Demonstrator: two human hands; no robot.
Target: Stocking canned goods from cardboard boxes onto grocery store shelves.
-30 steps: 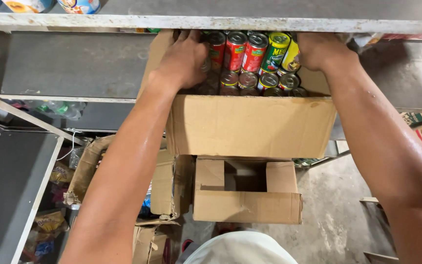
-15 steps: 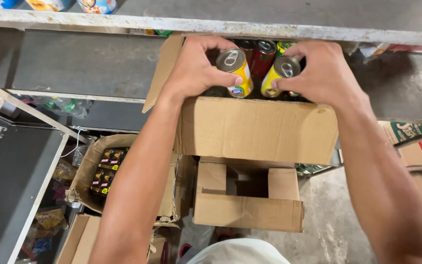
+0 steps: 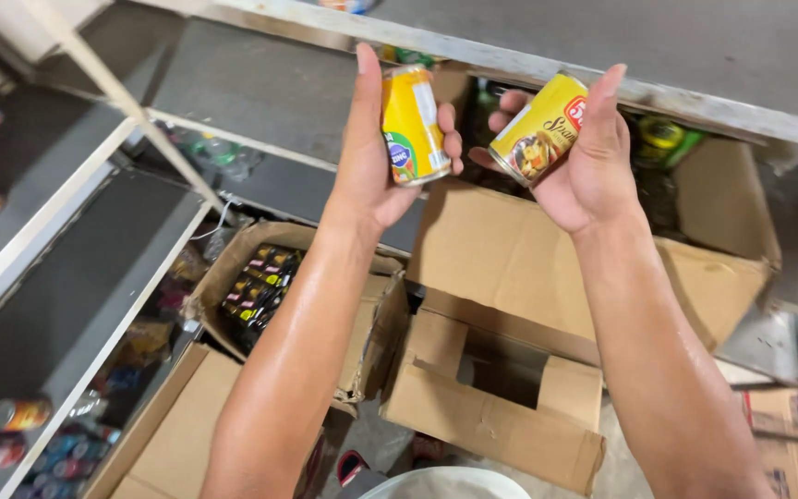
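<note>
Left hand [image 3: 371, 157]: lifted clear of box [image 3: 547, 268], gripping yellow can [image 3: 413, 125]
Right hand [image 3: 584, 166]: likewise raised, second can [image 3: 539, 129] tilted

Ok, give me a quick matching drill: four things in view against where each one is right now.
Things:
1. upright yellow can
2. tilted yellow can
3. dark bottles
4. big open carton

Places:
a. in the right hand
b. under both hands
c. in the left hand
d. in the lower-left box

Pairs: 1-c, 2-a, 3-d, 4-b
</note>
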